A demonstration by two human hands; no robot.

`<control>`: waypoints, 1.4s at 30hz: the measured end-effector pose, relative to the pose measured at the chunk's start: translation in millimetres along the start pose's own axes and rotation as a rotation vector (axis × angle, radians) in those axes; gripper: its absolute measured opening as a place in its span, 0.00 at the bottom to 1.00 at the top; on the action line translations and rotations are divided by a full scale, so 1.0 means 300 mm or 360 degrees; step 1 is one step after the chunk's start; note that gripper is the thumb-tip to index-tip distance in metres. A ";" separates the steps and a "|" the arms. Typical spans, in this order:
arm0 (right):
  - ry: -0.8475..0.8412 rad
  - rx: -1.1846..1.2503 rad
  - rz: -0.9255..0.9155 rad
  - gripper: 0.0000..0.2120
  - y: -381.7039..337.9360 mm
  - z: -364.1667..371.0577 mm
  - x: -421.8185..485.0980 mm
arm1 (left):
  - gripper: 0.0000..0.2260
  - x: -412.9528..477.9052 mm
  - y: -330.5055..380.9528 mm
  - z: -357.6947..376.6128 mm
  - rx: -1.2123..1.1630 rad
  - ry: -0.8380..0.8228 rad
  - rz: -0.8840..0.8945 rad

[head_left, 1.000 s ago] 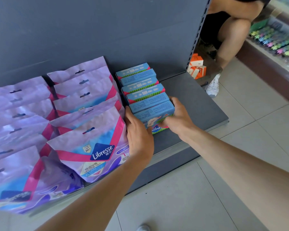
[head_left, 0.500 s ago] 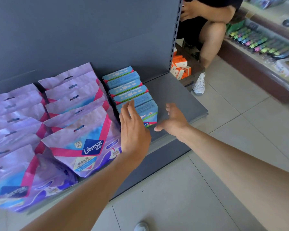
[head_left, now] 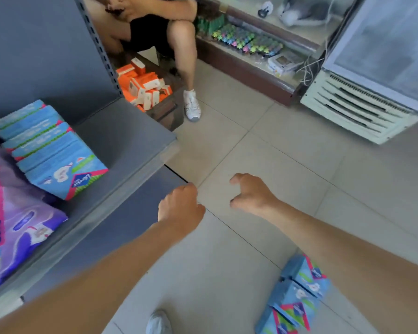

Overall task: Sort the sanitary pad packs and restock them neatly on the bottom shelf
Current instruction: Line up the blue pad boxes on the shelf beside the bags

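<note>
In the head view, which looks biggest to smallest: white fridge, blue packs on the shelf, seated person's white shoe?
1. white fridge
2. blue packs on the shelf
3. white shoe
The fridge runs off frame, still clearly largest.

both hands have come off the row of blue pad packs (head_left: 51,153) on the bottom shelf (head_left: 121,141). a second ago they clasped its front pack from either side. the left hand (head_left: 180,208) and right hand (head_left: 251,194) are now out past the shelf's front corner, over the tiled floor (head_left: 287,153), empty, fingers loosely curled. the view has swung right, bringing a loose heap of blue packs (head_left: 297,295) on the floor into sight under the right forearm.
</note>
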State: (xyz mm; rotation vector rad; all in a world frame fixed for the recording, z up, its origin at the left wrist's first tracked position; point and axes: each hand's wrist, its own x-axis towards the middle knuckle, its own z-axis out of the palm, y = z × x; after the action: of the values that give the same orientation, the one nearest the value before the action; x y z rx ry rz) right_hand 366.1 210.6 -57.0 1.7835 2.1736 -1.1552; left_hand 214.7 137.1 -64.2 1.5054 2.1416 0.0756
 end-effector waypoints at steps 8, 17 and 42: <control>0.0258 0.0106 0.0487 0.23 0.656 -0.172 -0.352 | 0.13 -0.134 0.543 0.310 0.0195 -0.0339 0.0323; 0.0371 0.0333 0.0929 0.22 1.151 -0.142 -0.702 | 0.15 -0.344 0.891 0.615 0.0319 -0.0552 0.0480; 0.0257 0.1229 0.1450 0.06 1.606 0.664 -0.445 | 0.14 -0.153 0.672 1.484 0.0118 -0.0884 0.0055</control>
State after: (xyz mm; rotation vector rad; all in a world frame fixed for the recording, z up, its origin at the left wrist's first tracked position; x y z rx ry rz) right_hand 754.8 -3.8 -361.1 2.7367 0.6654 -1.6550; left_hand 595.6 64.9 -365.2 1.3985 1.6851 -0.3717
